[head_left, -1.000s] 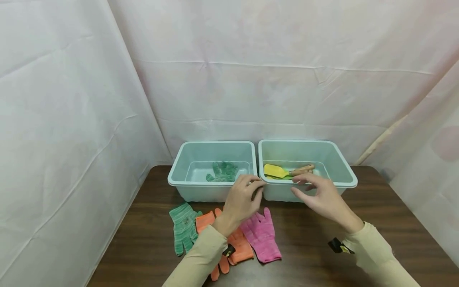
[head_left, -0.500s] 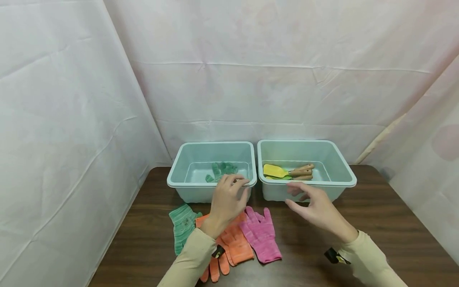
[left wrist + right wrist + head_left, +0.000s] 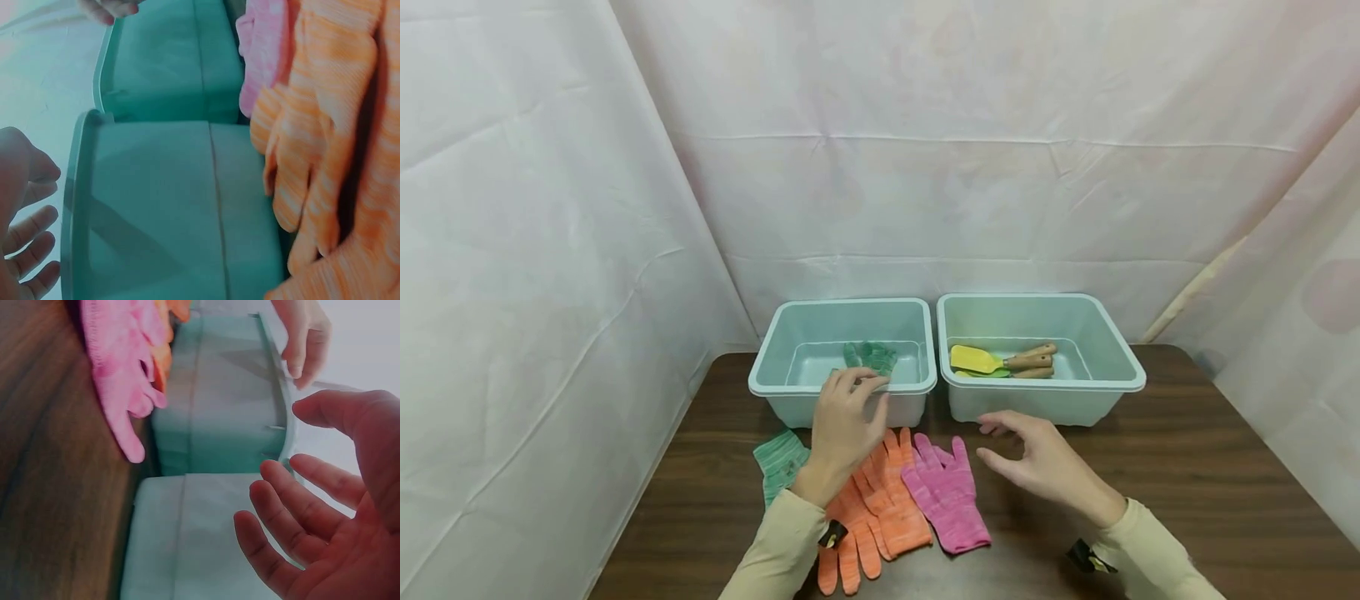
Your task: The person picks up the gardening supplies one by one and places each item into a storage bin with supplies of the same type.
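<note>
Left hand (image 3: 842,422) and right hand (image 3: 1039,460) hover, fingers loosely spread.
Near the left: streaked orange knit gloves (image 3: 901,518); ahead: two rectangular pale-green plastic tubs (image 3: 1026,404).

Left hand (image 3: 846,423) by orange gloves (image 3: 887,502), right hand (image 3: 1041,457) by a pink glove (image 3: 951,504).
Toward the tabletop's (image 3: 1187,450) back edge I see a left bin (image 3: 853,322) holding a green glove (image 3: 874,356), a right bin (image 3: 1018,317) holding wooden-handled tools (image 3: 1028,362).
</note>
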Demonstrator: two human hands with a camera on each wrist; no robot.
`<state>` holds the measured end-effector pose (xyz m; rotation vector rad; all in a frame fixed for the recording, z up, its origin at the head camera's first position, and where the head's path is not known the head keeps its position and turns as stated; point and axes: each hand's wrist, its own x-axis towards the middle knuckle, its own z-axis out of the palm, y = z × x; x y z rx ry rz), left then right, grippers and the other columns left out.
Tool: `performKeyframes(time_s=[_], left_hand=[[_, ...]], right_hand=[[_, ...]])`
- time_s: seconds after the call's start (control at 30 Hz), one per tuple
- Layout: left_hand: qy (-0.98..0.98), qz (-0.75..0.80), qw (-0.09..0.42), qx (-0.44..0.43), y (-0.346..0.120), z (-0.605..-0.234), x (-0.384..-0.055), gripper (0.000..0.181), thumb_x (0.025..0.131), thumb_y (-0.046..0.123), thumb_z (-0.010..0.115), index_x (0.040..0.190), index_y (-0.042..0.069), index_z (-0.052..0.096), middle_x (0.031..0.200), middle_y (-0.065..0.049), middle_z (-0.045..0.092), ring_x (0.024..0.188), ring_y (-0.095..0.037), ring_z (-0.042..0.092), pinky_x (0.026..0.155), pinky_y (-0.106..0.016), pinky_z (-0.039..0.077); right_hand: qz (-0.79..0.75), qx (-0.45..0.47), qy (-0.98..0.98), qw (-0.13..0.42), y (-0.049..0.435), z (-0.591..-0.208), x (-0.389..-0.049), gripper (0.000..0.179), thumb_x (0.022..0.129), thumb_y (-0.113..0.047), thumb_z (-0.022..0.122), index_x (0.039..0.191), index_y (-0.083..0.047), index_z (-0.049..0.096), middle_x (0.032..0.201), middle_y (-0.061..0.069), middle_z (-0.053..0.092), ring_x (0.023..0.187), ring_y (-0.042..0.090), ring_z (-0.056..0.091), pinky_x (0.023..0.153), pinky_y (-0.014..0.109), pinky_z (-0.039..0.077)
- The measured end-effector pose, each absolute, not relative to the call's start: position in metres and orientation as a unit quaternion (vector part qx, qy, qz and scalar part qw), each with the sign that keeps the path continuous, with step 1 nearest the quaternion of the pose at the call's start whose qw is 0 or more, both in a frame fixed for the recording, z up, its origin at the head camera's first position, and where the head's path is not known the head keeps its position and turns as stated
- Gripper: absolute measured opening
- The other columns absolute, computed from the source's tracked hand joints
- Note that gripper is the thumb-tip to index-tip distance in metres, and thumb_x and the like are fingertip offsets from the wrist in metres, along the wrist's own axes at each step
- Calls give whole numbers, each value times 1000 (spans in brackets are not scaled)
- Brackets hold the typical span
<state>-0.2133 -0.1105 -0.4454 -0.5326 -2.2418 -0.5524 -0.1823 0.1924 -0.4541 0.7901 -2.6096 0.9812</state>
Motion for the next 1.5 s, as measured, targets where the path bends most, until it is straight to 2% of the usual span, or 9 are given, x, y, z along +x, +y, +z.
performKeyframes(time_s=[0.17,0.37,0.53,0.8,1.0,1.37,1.5], left_hand=[[-876,-220,379,-200,-119,-450,-214,18,91,21,69,107,17,75,112,-4,67,98,-24,59,90,-41,48],[-873,-220,395,-184,-131,-450,-215,19,90,21,71,107,16,75,111,-6,67,96,-26,58,86,-43,48],[-869,-225,414,-155,-142,-449,-215,30,85,21,75,114,12,70,109,-8,67,95,-28,59,84,-44,49],[-879,-218,407,-118,-163,-448,-217,33,88,28,72,116,12,67,108,-10,65,93,-31,59,83,-46,48],[-884,-205,403,-116,-182,-451,-217,39,88,39,70,115,12,69,106,-12,63,92,-31,58,81,-47,48],[-891,-189,402,-90,-217,-449,-214,46,84,46,71,115,11,69,107,-15,61,94,-35,56,79,-49,44],[-884,-198,417,-76,-229,-444,-215,47,80,43,75,112,8,70,104,-17,60,91,-36,54,79,-50,44]], right_hand=[[336,283,-893,96,186,-462,-180,39,82,-28,82,117,-27,66,103,-20,68,92,-1,64,79,27,56],[340,327,-879,63,177,-474,-178,41,83,-24,81,121,-23,66,111,-11,70,94,10,69,80,34,59],[300,345,-887,60,173,-480,-178,40,81,-29,82,117,-18,68,106,-2,73,93,13,69,80,33,58],[266,342,-901,18,166,-486,-177,43,83,-34,79,118,-13,69,111,-1,73,103,15,68,90,37,56],[248,359,-900,21,161,-497,-174,44,82,-33,80,118,-11,69,114,-2,72,107,13,67,92,38,55],[223,348,-910,-16,156,-504,-175,43,79,-38,82,114,-16,71,110,-7,70,100,7,64,87,33,55],[223,350,-909,-29,157,-504,-178,37,79,-39,81,108,-19,73,100,-11,66,82,3,57,72,24,51]])
